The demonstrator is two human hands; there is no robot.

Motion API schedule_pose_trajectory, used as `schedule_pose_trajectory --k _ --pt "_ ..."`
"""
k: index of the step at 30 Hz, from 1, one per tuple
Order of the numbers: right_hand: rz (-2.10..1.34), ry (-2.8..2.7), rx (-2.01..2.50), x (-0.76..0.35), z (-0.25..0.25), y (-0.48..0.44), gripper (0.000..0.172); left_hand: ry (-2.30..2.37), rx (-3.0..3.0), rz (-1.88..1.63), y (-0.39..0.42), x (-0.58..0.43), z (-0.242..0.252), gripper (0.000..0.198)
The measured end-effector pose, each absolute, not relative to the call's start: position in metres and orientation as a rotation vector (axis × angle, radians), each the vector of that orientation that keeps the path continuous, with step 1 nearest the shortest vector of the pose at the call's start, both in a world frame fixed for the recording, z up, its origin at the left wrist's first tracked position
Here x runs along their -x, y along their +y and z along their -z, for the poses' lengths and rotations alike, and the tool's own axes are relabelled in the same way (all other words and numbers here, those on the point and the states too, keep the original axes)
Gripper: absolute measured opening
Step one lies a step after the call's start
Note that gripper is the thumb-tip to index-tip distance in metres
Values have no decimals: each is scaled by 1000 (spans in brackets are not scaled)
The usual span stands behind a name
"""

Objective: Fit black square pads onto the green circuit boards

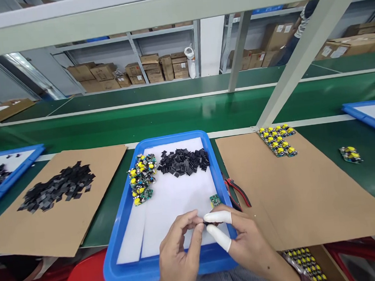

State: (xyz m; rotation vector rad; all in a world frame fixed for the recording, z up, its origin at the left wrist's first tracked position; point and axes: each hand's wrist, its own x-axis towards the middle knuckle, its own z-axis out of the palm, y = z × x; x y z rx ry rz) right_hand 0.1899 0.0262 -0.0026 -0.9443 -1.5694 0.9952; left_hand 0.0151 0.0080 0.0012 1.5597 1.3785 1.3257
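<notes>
My left hand (184,244) and my right hand (238,236) meet over the near right part of a blue tray (133,272). Between their fingertips is a small black piece (207,223), mostly hidden. White finger cots cover the thumb and index finger of my right hand. Just beyond that hand a green circuit board (215,200) lies on the tray's white lining. Farther back in the tray is a pile of small black pieces (183,161). Several boards with yellow parts (141,178) are lined up along its left side.
Red-handled pliers (239,192) lie against the tray's right edge. Cardboard sheets flank the tray: the left sheet (61,228) bears black pieces, the right sheet (309,200) boards (276,141). A slanted metal post (304,53) rises behind. A box of boards (306,263) sits below right.
</notes>
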Motion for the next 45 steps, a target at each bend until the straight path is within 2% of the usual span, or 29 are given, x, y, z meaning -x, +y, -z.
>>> schedule_pose_trajectory --k 3,5,10,12,14,17,20,23,29,38,42,45 --pt "-1037 -1455 998 -196 6 24 22 1440 -1609 -1305 12 -5 -8 24" --pt "-1059 -1350 1044 -202 10 21 24 1502 -1719 -1258 17 6 -11 26" --pt "-1061 -1311 1030 -212 12 18 27 1429 -2066 -788 28 24 -3 55" --pt "-1034 -1345 1007 -212 11 18 25 1393 -2083 -688 29 21 2 54" --pt "-994 -1380 1011 -211 10 19 24 1393 -1980 -739 27 17 2 45" --pt "-958 -1399 1035 -209 9 18 26 1365 -1518 -945 20 11 -8 34" --pt "-970 -1395 1012 -205 8 17 28 1213 -987 -1095 12 5 -20 35" --pt "-1036 -1357 982 -196 6 17 24 1092 -753 -1151 8 -1 -25 39" --pt "-1122 -1261 1006 -181 5 19 16 1046 -789 -1177 5 0 -11 35" --pt "-1134 -1233 1022 -179 7 19 18 1056 -1004 -1148 3 4 -5 13" --pt "-1263 -1149 962 -178 5 18 15 1137 -1015 -1229 4 0 -3 30" --pt "-1400 -1057 924 -174 9 17 14 1092 -1012 -1240 4 -2 -2 32"
